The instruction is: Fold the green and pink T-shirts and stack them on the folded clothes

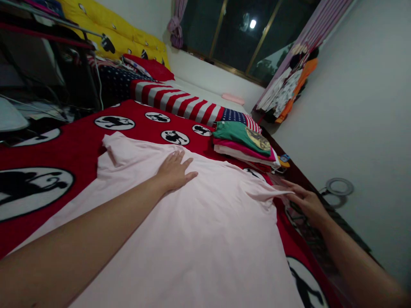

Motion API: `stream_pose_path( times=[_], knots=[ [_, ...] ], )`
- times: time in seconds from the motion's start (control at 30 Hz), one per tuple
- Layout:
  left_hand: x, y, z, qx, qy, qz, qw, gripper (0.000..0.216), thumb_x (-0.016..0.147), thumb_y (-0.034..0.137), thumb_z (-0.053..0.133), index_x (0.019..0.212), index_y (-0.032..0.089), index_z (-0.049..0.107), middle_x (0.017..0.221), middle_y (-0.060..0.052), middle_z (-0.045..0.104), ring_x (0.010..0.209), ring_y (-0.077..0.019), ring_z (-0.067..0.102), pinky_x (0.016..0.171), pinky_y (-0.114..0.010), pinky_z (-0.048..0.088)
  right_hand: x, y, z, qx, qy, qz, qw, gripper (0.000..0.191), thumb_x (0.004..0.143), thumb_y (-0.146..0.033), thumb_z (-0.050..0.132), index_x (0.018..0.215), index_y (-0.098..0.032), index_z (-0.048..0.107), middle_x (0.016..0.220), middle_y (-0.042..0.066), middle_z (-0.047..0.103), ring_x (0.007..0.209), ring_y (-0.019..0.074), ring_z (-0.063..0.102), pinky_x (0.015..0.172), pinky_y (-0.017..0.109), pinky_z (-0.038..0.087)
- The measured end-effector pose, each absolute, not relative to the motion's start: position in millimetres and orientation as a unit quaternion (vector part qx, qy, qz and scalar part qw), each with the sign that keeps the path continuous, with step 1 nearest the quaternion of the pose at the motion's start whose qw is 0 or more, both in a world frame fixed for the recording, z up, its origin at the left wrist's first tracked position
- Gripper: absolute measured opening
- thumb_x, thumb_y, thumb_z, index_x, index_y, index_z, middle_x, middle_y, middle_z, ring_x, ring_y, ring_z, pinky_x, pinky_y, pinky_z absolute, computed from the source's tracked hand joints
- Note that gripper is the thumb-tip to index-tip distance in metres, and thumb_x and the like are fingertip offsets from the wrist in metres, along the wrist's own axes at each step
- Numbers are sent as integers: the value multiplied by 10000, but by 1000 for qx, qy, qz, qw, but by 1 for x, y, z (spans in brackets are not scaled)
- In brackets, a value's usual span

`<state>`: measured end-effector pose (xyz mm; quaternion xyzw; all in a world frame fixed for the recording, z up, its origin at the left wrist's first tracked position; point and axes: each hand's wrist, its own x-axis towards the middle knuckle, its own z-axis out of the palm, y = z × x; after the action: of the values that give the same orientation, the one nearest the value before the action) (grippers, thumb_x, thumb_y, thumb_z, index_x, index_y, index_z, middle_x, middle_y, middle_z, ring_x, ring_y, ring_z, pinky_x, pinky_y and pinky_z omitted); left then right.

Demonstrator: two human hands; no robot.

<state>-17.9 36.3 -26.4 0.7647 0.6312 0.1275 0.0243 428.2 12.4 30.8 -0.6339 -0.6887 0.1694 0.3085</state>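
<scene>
A pale pink T-shirt [192,222] lies spread flat on a red bedcover [73,145] printed with black-and-white cartoon circles. My left hand [175,171] rests palm down on the shirt near its collar end, fingers stretched out and flat. My right hand [305,199] is at the bed's right edge, fingertips pinching the tip of the shirt's right sleeve [272,194] and pulling it outward. The left sleeve [115,149] lies folded up toward the far left.
A stack of folded clothes [245,143], green on top, then pink and white, sits just beyond the shirt. A striped and starred blanket [180,100] and yellow bedding [112,25] lie farther back. A dark rack [48,64] stands left; a white wall [369,107] runs right.
</scene>
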Motion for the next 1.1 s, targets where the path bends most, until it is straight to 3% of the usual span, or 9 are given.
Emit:
stream_pose_path(
  times=[0.1,0.17,0.33,0.5,0.63,0.77,0.87,1.0,1.1],
  knots=[
    [-18,36,-27,765,632,126,23,702,882,638,342,1449,224,364,1566,-112,188,1439,-310,139,1148,-433,114,419,16,56,-664,-618,274,321,324,692,-518,675,715,-201,616,659,14,647,586,165,605,522,255,466],
    [-18,37,-27,765,632,124,22,702,881,639,340,1447,226,366,1565,-111,194,1438,-311,143,1148,-434,116,417,19,65,-666,-587,320,330,341,665,-507,710,770,-200,608,602,-11,612,490,126,543,451,227,409],
    [-18,36,-26,765,633,121,20,702,881,641,335,1445,225,369,1562,-119,199,1437,-314,146,1147,-432,117,436,30,54,-741,-553,311,218,361,617,-435,738,879,-195,674,791,36,705,651,173,631,508,233,443],
    [-18,36,-26,766,632,119,24,707,880,645,325,1452,230,355,1564,-114,195,1439,-307,136,1147,-433,115,455,42,35,-824,-564,47,41,152,601,-180,654,734,-148,720,750,100,709,699,234,655,590,291,461],
    [-18,37,-27,764,635,117,24,703,883,641,321,1453,231,355,1565,-104,195,1442,-301,130,1147,-435,107,428,53,29,-788,-605,-82,84,298,708,-273,568,955,-206,721,989,111,705,867,279,650,640,330,448],
    [-18,37,-27,765,634,116,19,703,881,643,320,1447,229,367,1562,-96,210,1440,-299,139,1145,-433,112,382,67,18,-718,-688,-14,107,318,733,-458,597,880,-198,706,798,67,711,714,220,636,572,284,418],
    [-18,37,-28,765,632,120,18,701,882,642,321,1445,228,373,1562,-93,212,1439,-302,141,1145,-431,112,362,75,10,-705,-702,8,95,274,737,-444,594,771,-188,686,693,51,685,644,191,609,539,265,383],
    [-18,37,-29,766,628,136,16,710,878,647,327,1450,228,363,1563,-94,207,1442,-297,131,1150,-423,99,358,78,7,-735,-665,-57,119,282,775,-434,527,749,-195,675,748,69,692,700,207,626,572,279,388],
    [-18,37,-29,766,629,130,21,712,882,643,323,1458,225,347,1566,-102,195,1444,-298,118,1151,-427,93,353,78,8,-773,-628,-61,65,282,783,-413,501,783,-205,691,809,94,705,765,246,651,608,306,417]
  ],
)
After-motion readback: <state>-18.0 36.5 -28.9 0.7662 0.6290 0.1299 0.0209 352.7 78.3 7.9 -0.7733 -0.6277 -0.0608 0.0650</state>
